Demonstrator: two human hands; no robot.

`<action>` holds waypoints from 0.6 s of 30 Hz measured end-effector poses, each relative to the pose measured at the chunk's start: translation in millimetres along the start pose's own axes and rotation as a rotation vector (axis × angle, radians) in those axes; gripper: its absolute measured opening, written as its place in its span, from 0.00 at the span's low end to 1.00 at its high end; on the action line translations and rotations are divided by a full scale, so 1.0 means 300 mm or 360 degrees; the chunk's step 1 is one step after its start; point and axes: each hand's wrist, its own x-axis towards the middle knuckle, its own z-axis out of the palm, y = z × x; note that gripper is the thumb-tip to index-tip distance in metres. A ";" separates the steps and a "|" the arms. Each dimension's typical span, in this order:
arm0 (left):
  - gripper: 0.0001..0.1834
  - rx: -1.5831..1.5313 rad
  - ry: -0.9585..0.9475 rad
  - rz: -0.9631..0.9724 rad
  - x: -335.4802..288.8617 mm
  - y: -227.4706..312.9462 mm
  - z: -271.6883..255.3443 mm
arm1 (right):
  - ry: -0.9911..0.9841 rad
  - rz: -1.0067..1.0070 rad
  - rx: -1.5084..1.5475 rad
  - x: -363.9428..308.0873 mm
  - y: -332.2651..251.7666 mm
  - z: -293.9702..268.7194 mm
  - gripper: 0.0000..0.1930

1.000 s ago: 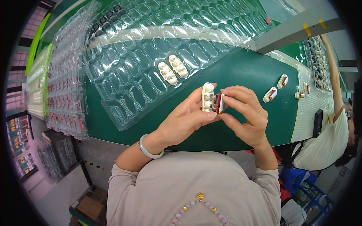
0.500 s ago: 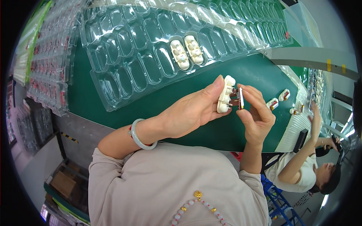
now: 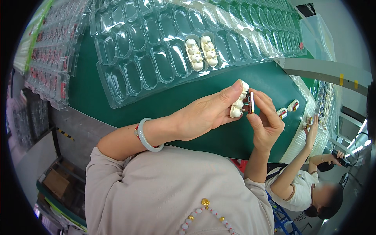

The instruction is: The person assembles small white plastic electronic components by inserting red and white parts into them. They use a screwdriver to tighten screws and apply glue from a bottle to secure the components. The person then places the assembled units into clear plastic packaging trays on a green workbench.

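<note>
My left hand [image 3: 209, 113] holds a cream plastic shell [image 3: 237, 105] with rounded bumps along it, the thumb on its upper end and the fingers behind. Facing it, my right hand [image 3: 269, 122] pinches a small flat part [image 3: 251, 103] with a white edge, apparently a circuit board with a metal socket, between thumb and fingers. The two pieces stand upright, very close together; whether they touch cannot be made out. Beyond the hands, two similar cream pieces, one on the left [image 3: 194, 55] and one on the right [image 3: 209, 51], lie in neighbouring pockets of a clear plastic tray [image 3: 113, 102].
On the green table [image 3: 188, 147], several small white-and-red parts [image 3: 293, 105] lie to the right. A co-worker's hand [image 3: 310, 133] reaches in there beside a white ribbed sheet [image 3: 294, 147]. A grey curved bar [image 3: 325, 67] crosses at right. Stacked trays [image 3: 55, 58] stand at left.
The flat part and the shell have come slightly closer together. My view has shifted a little. The co-worker's hand has moved nearer to the small parts on the right.
</note>
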 end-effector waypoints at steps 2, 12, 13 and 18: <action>0.36 0.0025 0.0016 -0.0006 0.001 -0.002 -0.002 | -0.0015 -0.0068 -0.0092 0.002 0.002 0.001 0.21; 0.28 0.0865 0.0218 0.0216 -0.012 -0.045 -0.008 | -0.0019 -0.0417 -0.0613 0.007 -0.013 0.025 0.21; 0.28 0.1015 0.0254 0.0338 -0.012 -0.064 -0.006 | -0.0001 -0.0473 -0.0676 0.005 -0.016 0.031 0.22; 0.27 0.1503 0.0476 0.0471 -0.013 -0.071 -0.003 | 0.0171 -0.0631 -0.0778 -0.025 -0.011 0.067 0.22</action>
